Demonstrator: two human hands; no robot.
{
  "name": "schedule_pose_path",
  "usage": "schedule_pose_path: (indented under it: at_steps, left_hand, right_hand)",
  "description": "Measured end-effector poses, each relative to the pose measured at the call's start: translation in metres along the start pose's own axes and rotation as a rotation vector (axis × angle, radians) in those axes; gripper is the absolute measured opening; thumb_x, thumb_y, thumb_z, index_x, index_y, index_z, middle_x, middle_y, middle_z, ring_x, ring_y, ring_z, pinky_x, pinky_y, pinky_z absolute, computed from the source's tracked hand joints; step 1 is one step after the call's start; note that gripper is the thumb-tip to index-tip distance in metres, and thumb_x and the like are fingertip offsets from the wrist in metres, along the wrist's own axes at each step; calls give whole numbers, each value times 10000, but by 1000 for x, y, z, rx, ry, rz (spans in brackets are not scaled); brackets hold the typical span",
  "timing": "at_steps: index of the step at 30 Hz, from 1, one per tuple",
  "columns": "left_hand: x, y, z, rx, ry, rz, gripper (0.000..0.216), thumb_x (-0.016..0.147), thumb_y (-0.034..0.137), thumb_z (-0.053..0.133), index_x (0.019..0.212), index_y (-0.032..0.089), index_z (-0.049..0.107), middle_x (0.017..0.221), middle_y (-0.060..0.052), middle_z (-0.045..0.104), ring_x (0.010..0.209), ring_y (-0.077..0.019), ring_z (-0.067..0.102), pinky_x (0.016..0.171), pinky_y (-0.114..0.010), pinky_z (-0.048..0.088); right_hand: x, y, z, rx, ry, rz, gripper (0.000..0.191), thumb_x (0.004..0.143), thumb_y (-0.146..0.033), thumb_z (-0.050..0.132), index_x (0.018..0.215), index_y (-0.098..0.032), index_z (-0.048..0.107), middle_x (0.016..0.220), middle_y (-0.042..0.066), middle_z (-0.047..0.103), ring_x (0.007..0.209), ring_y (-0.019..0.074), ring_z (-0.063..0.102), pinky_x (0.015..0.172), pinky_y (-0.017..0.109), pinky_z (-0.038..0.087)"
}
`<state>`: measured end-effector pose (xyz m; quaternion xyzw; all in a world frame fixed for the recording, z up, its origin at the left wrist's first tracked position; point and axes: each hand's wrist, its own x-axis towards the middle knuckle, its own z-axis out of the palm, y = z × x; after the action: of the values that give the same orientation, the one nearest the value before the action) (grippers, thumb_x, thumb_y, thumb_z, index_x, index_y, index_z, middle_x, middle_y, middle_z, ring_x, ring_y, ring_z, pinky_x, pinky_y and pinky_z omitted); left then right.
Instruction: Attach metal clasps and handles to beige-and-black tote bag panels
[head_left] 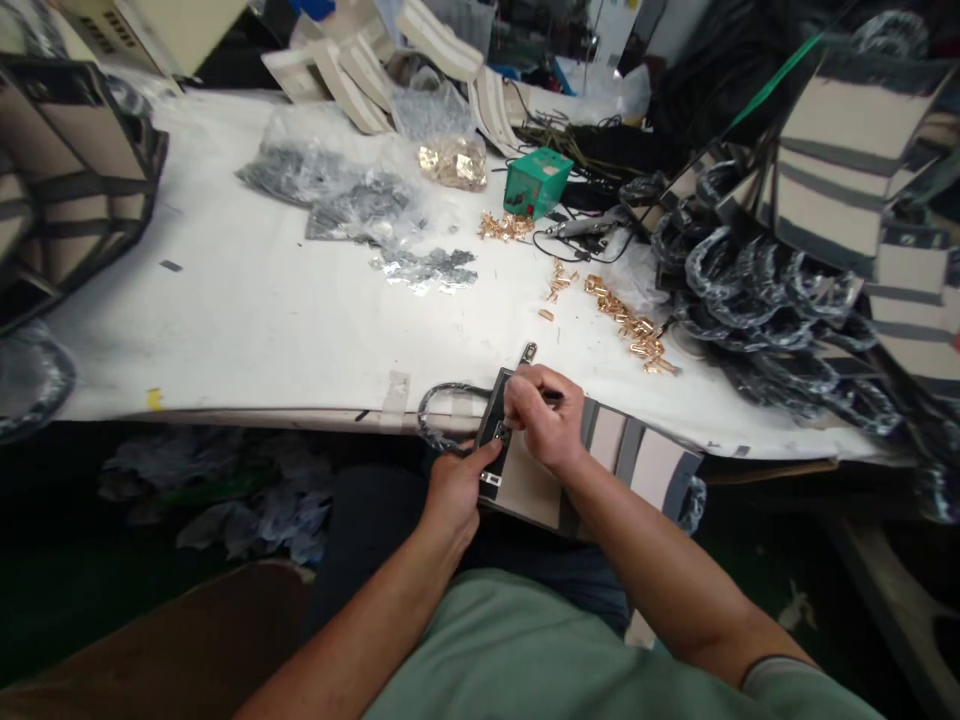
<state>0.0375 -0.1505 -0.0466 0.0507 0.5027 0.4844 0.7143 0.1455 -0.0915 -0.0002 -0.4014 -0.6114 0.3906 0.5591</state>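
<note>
A beige bag panel with dark grey stripes (529,485) lies across my lap at the table's front edge. Its plastic-wrapped loop handle (429,410) sticks out to the left. My left hand (454,490) grips the panel's dark left end, the thumb on top beside a small metal fitting (491,479). My right hand (546,412) is closed in a fist over the same dark band. A short dark piece (553,397) shows at its fingers, too small to name. Just beyond that fist a narrow dark tab with a metal end (529,352) points away.
Gold-coloured metal pieces (630,325) lie scattered right of centre, near a green box (537,182). Plastic bags (360,190) and flat silvery pieces (431,268) lie farther back. Similar bag panels are piled at right (832,210) and left (75,190) on the white table (247,320).
</note>
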Motion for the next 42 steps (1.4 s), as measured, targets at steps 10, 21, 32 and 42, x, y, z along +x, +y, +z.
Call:
schedule_pose_path:
  at_steps: [10, 21, 32, 42]
  left_hand:
    - [-1, 1, -5, 71, 3, -17, 337, 615, 217, 860, 893, 54, 762, 765, -132, 776, 667, -241, 741, 613, -294, 574]
    - [-14, 8, -11, 209, -62, 0, 384, 713, 367, 809, 978, 96, 747, 930, -147, 776, 871, -292, 747, 770, -378, 589]
    - [-18, 63, -32, 1627, -111, 1246, 541, 925, 346, 560, 1432, 163, 516, 1492, -150, 529, 1419, -302, 440, 1182, -497, 353]
    - [24, 69, 6, 2075, -268, 1141, 607, 955, 427, 487, 1495, 151, 463, 1548, -128, 478, 1430, -287, 437, 1211, -517, 274]
  right_hand:
    - [15, -5, -50, -279, 90, 261, 372, 927, -492, 574, 696, -200, 570, 566, -27, 560, 494, 121, 512, 503, 253, 405]
    - [10, 4, -61, -1086, -410, 234, 267, 979, -404, 540, 1135, -332, 743, 1140, 14, 684, 932, 176, 677, 718, 282, 429]
    - [12, 6, -59, -1057, -377, 187, 242, 981, -344, 528, 1031, -279, 756, 1050, 34, 694, 946, 187, 665, 712, 285, 409]
    - [-9, 13, -46, -1126, -235, 95, 240, 997, -291, 480, 937, -213, 699, 1051, 63, 687, 995, 218, 614, 808, 333, 419]
